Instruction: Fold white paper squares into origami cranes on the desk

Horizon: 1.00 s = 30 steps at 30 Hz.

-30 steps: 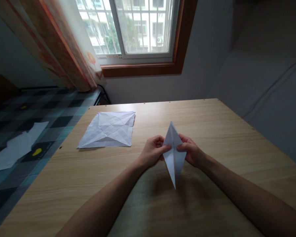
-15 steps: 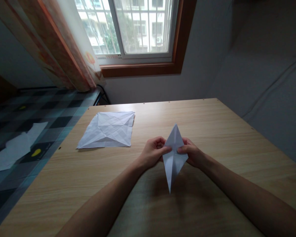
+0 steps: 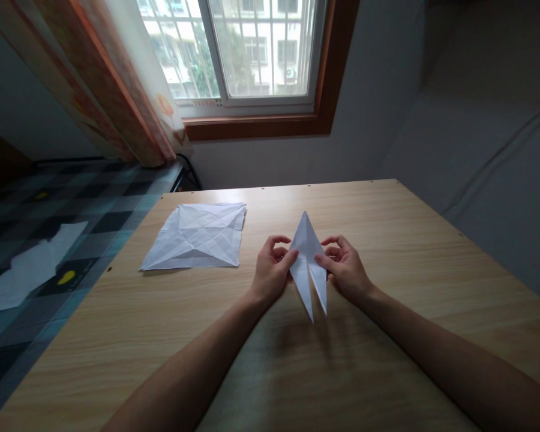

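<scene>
A folded white origami paper [image 3: 304,252] is held up over the wooden table [image 3: 387,360]. Its single point faces away from me, and two narrow split points hang toward me. My left hand [image 3: 273,267] pinches its left edge, thumb on the front face. On the opposite edge my right hand [image 3: 347,270] pinches it the same way, with the index finger lifted a little off the paper. The fingers behind the paper are partly hidden. To the left, a creased white sheet [image 3: 198,237] lies spread on the table, apart from both hands.
Left of the table is a checked cloth surface [image 3: 112,222] with white paper pieces [image 3: 27,270] on it. An orange curtain [image 3: 117,78] hangs beside the window [image 3: 265,54] beyond the table. A cable [image 3: 499,153] runs along the right wall.
The folded paper now shows two separate lower points instead of one joined face with a single bottom tip. Both hands have shifted slightly away from me, and their grip on its edges has changed.
</scene>
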Motion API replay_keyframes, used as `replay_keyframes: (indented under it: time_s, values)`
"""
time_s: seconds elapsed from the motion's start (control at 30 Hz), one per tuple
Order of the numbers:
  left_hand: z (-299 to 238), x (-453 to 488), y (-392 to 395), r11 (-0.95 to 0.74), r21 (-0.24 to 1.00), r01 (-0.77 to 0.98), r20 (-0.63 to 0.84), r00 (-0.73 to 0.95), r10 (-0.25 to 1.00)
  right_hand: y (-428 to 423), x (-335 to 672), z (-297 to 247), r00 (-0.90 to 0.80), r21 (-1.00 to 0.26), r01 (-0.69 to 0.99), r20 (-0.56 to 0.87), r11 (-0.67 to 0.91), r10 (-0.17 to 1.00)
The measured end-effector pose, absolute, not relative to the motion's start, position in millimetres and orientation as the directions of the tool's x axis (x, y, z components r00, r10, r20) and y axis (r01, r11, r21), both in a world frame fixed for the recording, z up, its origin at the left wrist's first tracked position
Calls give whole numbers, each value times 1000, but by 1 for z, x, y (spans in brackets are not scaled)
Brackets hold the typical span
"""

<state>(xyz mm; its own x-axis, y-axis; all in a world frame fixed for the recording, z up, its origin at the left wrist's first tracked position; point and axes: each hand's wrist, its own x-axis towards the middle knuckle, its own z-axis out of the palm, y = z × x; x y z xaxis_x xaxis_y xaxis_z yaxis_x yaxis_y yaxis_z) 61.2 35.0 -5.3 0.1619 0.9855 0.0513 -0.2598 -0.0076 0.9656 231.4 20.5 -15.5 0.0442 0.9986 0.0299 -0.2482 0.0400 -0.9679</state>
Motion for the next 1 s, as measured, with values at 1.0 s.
replay_keyframes:
  time_s: [1.0]
  values:
    - [-5, 61, 38, -16, 952, -305, 79, 197, 977, 22, 232, -15, 23, -952, -302, 44, 49, 999]
